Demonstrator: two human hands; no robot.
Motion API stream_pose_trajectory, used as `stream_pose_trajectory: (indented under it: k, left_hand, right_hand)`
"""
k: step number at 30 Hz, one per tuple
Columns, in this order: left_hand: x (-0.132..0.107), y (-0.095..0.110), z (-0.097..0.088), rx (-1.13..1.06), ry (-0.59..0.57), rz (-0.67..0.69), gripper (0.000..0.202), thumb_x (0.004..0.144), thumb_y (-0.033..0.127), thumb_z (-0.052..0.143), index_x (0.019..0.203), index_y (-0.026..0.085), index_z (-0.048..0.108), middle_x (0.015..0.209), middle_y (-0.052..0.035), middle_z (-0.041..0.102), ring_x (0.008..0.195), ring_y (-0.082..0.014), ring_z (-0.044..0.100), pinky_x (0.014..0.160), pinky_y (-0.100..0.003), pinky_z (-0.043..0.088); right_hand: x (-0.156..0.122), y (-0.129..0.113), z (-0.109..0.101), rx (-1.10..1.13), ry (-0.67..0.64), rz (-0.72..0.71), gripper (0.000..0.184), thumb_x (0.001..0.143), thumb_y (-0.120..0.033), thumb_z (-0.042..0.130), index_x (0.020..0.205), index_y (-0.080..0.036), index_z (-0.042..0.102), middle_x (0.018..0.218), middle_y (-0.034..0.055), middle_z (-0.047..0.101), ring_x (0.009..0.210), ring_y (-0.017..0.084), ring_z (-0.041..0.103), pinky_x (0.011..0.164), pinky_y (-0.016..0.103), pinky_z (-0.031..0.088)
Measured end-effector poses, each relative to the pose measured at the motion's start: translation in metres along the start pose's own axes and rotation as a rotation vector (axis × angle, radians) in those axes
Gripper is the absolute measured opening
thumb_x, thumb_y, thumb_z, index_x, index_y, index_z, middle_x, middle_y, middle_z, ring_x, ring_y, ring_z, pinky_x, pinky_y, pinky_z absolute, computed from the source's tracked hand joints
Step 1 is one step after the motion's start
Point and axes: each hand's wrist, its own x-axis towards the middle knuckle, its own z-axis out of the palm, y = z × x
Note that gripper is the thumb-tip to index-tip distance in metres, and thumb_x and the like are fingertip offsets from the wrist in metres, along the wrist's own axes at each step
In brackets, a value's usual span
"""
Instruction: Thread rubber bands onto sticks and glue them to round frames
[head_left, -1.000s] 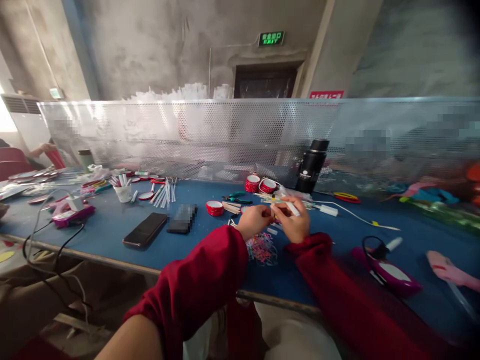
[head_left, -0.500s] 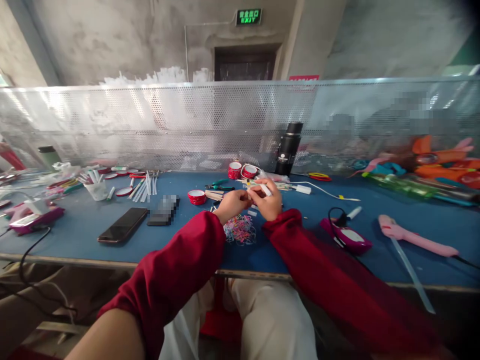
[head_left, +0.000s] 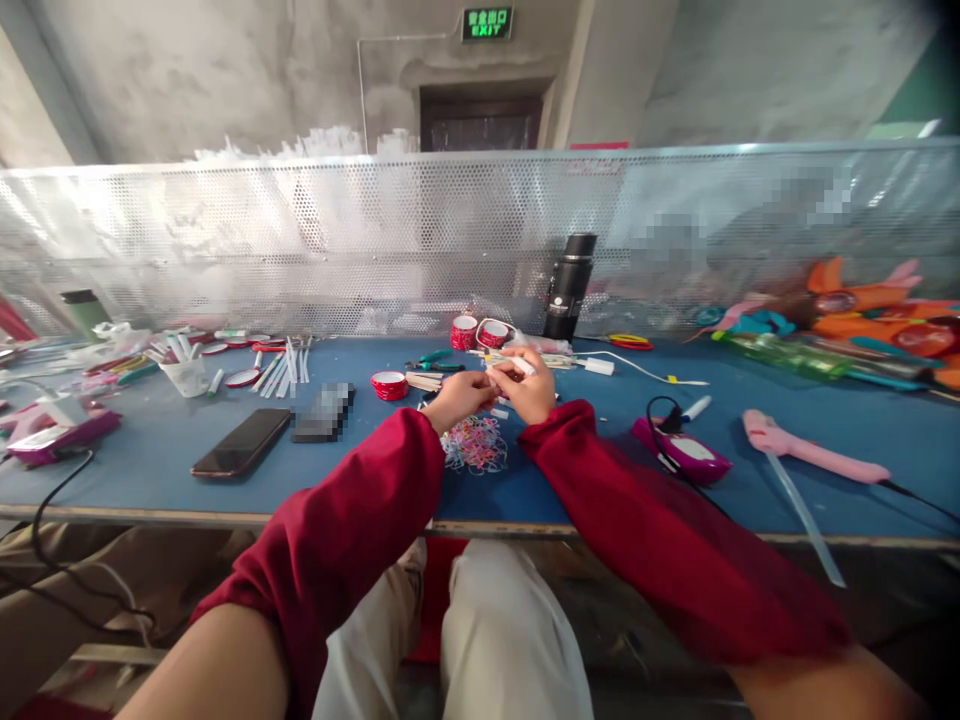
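Reaching forward in red sleeves, a worker's left hand [head_left: 459,393] and right hand [head_left: 534,392] meet just above the blue table [head_left: 172,470], fingers curled and pinching a white stick [head_left: 523,366] between them. Short, slim and pale, the stick sits tilted over a heap of coloured rubber bands [head_left: 474,446].

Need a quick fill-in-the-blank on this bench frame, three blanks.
The left hand and right hand meet on a white stick over a table whose top is ____.
The tall flask by the mesh screen is ____.
The phone lies flat on the person's ____ side.
Missing: blue; black; left.
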Motion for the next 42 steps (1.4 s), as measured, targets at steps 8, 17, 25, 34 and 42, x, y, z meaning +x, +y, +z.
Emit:
stream_pose_trajectory:
  k: [8,17,25,34,42]
  left_hand:
    - [-0.006,0.006,0.004,-0.146,0.064,-0.057,0.011,0.078,0.015,0.074,0.077,0.011,0.064,0.073,-0.0022,0.064,0.063,-0.0076,0.058,0.06,-0.021,0.041]
    - [-0.004,0.003,-0.002,-0.194,0.095,-0.003,0.013,0.075,0.015,0.075,0.083,0.012,0.065,0.062,0.0008,0.061,0.052,-0.0072,0.051,0.05,-0.02,0.033]
    - [-0.003,0.0,-0.007,-0.165,0.178,-0.003,0.008,0.077,0.012,0.069,0.079,0.014,0.062,0.063,0.0002,0.062,0.054,-0.0081,0.053,0.05,-0.02,0.032]
    - [0.002,-0.005,-0.007,-0.121,0.177,0.021,0.013,0.077,0.012,0.068,0.069,0.015,0.058,0.06,0.001,0.058,0.052,-0.0083,0.05,0.05,-0.021,0.032]
    - [-0.001,0.0,-0.006,-0.089,0.159,0.017,0.013,0.077,0.014,0.069,0.067,0.014,0.059,0.057,0.0015,0.057,0.049,-0.0079,0.047,0.052,-0.022,0.033]
  right_hand:
    - [0.0,0.002,-0.003,0.043,-0.006,0.101,0.044,0.067,-0.048,0.081,0.097,-0.024,0.061,0.073,0.0003,0.074,0.061,0.019,0.068,0.055,0.031,0.056]
    - [0.004,-0.004,-0.005,0.051,0.069,0.029,0.04,0.078,-0.061,0.068,0.093,-0.025,0.061,0.078,0.0019,0.075,0.071,0.02,0.07,0.061,0.03,0.054]
    - [0.003,-0.021,-0.011,0.121,0.126,-0.029,0.049,0.092,-0.064,0.049,0.102,-0.023,0.071,0.061,-0.0003,0.064,0.053,0.014,0.056,0.053,0.027,0.047]
    - [-0.007,-0.027,-0.01,-0.019,-0.023,-0.114,0.019,0.086,-0.042,0.064,0.085,-0.024,0.063,0.069,-0.0004,0.067,0.064,0.017,0.063,0.061,0.029,0.05]
    - [-0.009,-0.026,-0.007,-0.073,-0.008,-0.078,0.016,0.082,-0.038,0.064,0.079,-0.026,0.055,0.07,-0.0001,0.068,0.065,0.02,0.066,0.061,0.032,0.052]
